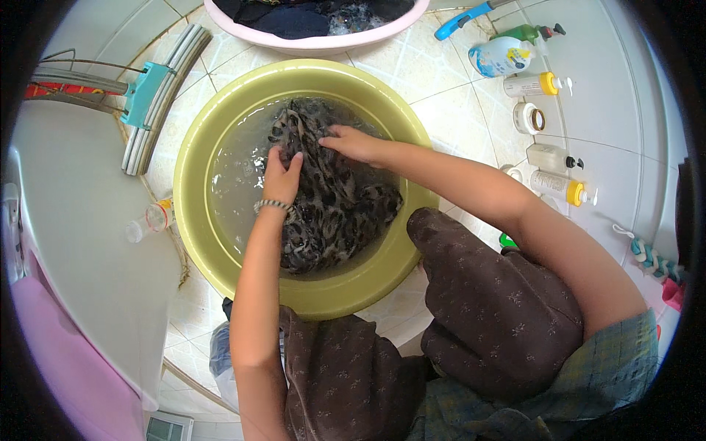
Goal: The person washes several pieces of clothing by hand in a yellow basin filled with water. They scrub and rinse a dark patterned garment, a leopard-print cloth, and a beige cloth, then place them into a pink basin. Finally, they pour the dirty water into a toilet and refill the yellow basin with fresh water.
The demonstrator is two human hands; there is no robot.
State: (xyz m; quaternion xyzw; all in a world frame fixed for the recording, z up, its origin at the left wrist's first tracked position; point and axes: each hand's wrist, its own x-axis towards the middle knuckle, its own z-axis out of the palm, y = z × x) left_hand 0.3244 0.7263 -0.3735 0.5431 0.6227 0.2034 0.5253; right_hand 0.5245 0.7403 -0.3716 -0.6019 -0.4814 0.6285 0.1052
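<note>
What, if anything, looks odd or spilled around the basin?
Nothing clearly stands out. The dark patterned cloth lies in water in the basin, the left hand and right hand on it. Bottles by the wall look tilted, probably through the fisheye view.

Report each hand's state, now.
Left hand: half-curled on wet black-and-grey patterned cloth; grip unclear.
Right hand: half-curled on the same cloth; grip unclear.

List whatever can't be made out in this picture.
Head view:
Floor of the green basin: hidden by cloth and cloudy water.
Far side of the pink tub: cut by the top edge.
Handle end of mop: beyond dark lens rim.
Fine print on the yellow-capped bottles: too small.
</note>
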